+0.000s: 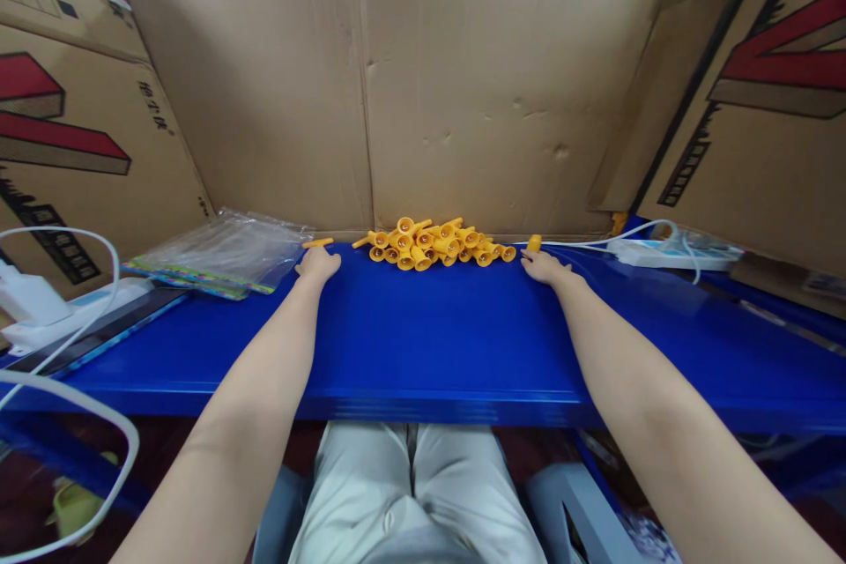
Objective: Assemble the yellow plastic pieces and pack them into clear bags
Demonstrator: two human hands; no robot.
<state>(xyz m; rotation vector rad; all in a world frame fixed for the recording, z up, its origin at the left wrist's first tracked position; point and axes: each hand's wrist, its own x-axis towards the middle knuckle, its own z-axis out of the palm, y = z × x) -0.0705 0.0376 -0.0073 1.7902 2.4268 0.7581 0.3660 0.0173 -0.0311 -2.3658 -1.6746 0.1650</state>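
Yellow plastic pieces (433, 245) lie in a loose heap at the back of the blue desk (436, 344), against the cardboard wall (463, 97). The left hand (318, 265) rests just before a stray piece (318, 242), and the right hand (543, 267) is at another single piece (534, 242) (if each grip is spread or pinching, I cannot tell). Clear bags (225, 251) lie flat at the left; their contents are unclear.

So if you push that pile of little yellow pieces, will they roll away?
Probably only a bit. The yellow pieces look like small hollow plastic, so they are likely light and stiff. Their round cup ends might roll, though the stems would probably stop them.
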